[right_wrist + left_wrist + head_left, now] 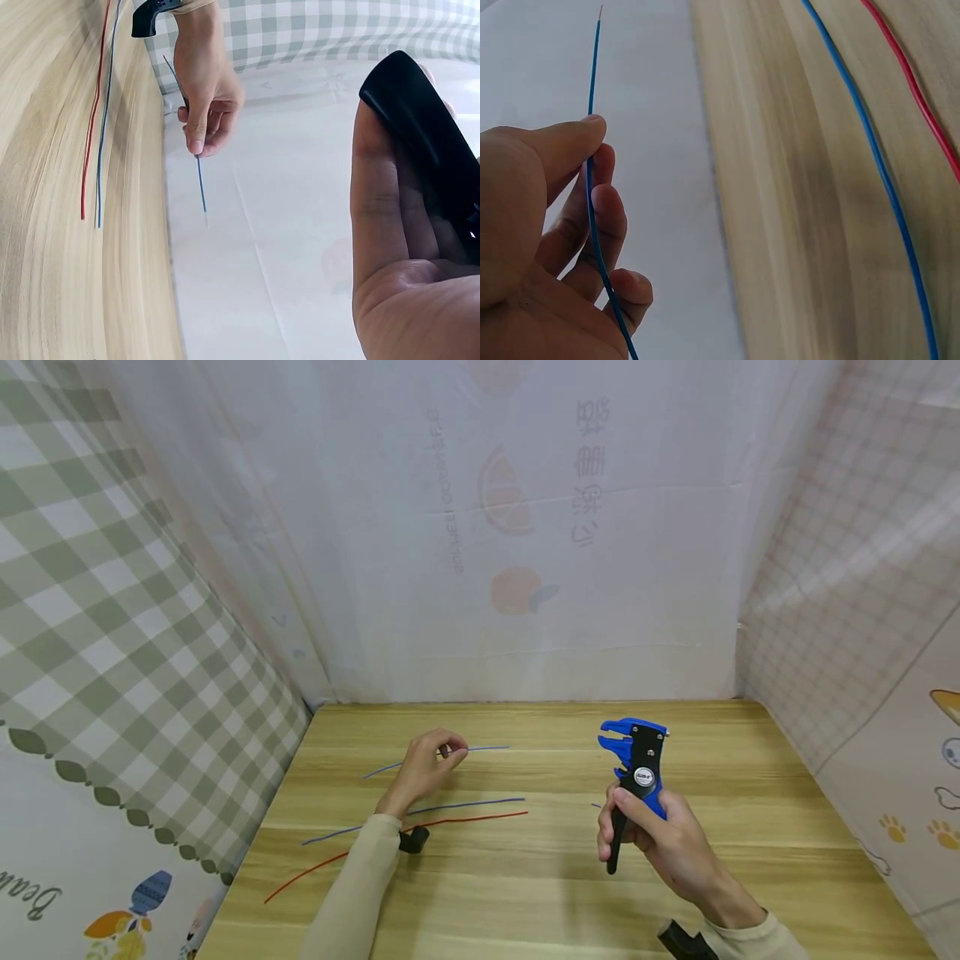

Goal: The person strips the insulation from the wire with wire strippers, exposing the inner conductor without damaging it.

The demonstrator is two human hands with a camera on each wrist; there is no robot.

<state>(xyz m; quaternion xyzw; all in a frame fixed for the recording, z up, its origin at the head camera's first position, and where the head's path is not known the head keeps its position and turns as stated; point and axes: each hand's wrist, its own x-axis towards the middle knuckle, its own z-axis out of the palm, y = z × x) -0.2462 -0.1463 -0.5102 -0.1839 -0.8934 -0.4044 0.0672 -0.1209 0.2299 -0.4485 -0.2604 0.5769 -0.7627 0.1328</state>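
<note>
My left hand (pixel 423 767) pinches a thin blue wire (pixel 594 71) between thumb and forefinger. Past the fingertips, this wire ends in a short bare tip (pixel 601 13); its other part runs back across the palm. My right hand (pixel 675 847) grips a blue and black wire stripper (pixel 645 752) by its handles, holding it upright with the jaws parted, facing left and nothing between them. In the right wrist view only a black handle (pixel 420 127) of the stripper shows, with the fingers curled about it.
A second blue wire (pixel 468 805) and a red wire (pixel 487 817) lie side by side on the wooden table (pixel 525 893), partly under the left forearm. A tiny blue piece (pixel 596 805) shows beside the right hand. Cloth-covered walls (pixel 637 652) stand behind and at both sides.
</note>
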